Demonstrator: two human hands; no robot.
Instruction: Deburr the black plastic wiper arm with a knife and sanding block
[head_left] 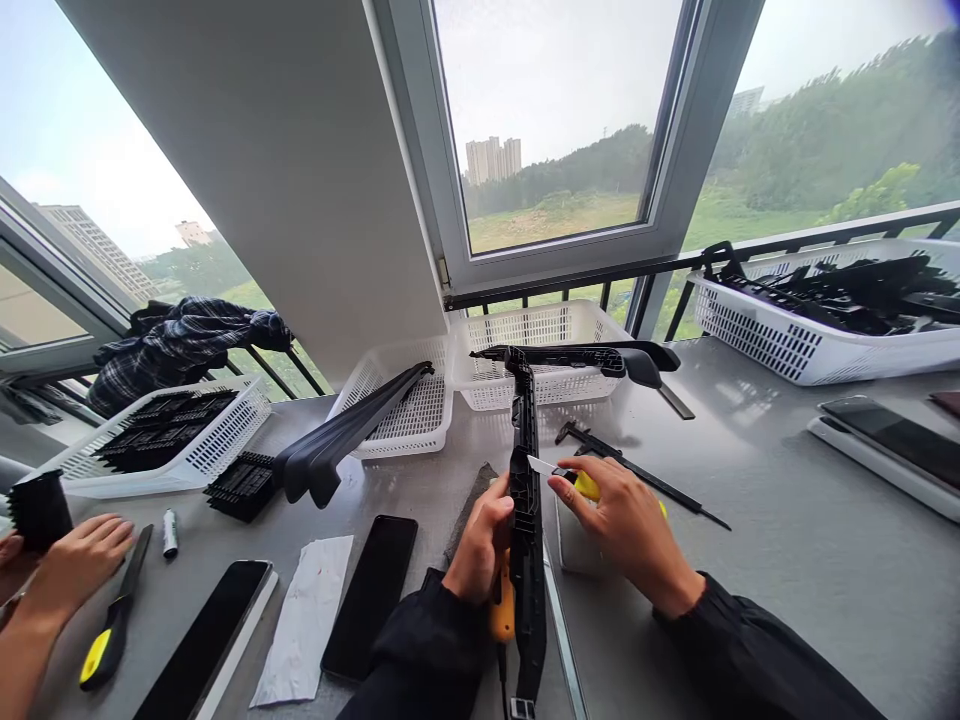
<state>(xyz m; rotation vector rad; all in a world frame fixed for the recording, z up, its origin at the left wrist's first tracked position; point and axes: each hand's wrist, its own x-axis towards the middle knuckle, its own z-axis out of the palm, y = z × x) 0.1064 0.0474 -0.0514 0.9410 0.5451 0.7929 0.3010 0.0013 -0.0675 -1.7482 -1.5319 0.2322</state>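
Grips long black part [529,560] in left hand [484,535], clasped round it from the left side. Runs near to far along its long axis, above desk [825,580]; cannot tell if resting on anything. Holds yellow-handled knife [587,486] in right hand [622,520], closed round the handle, just right of the part. Points blade [541,466] left, across that long axis, slightly farther than left hand; cannot tell if touching or just beside. Nearer to the part: left hand, directly on it. From right hand, lies just to the left, bridged only by blade. Also there: orange tool [503,608] under left hand, caliper [660,483] farther right, black phone [371,595] to the left, white basket [499,393] at far side.
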